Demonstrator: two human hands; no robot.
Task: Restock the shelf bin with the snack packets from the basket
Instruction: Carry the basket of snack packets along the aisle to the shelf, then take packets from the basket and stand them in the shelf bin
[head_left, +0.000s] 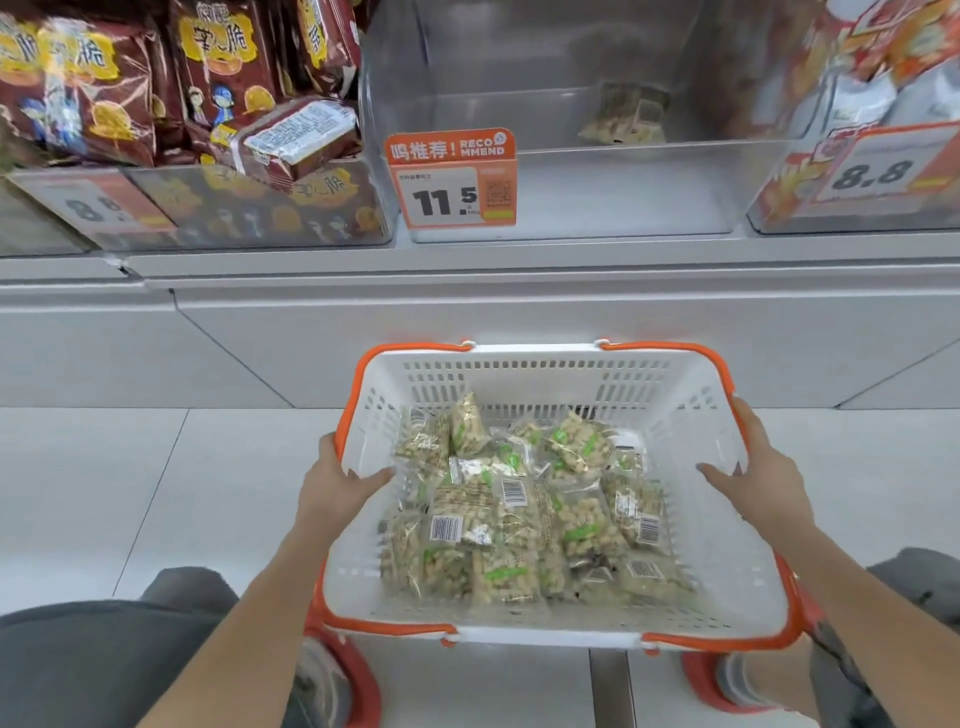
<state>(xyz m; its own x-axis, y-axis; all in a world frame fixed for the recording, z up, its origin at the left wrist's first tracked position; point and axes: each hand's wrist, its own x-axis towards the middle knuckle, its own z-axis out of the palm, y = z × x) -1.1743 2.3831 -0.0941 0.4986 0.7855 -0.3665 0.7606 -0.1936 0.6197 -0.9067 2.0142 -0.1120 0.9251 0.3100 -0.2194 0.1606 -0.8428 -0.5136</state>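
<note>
A white plastic basket (727, 587) with orange rim and handles sits low in front of me, holding several clear snack packets (524, 519) of pale green-labelled pieces. My left hand (337, 483) grips the basket's left rim, thumb inside the wall. My right hand (763, 473) grips the right rim the same way. Above, a clear shelf bin (597, 197) with an orange 11.5 price tag (457, 182) holds a couple of the same packets (626, 122) at its back.
A bin of dark red snack bags (171, 83) stands to the left and a bin of orange-and-white packs (883, 78) to the right, both tagged 8.8. A white shelf base (467, 322) runs below the bins. My knees and orange shoes flank the basket on the white tiled floor.
</note>
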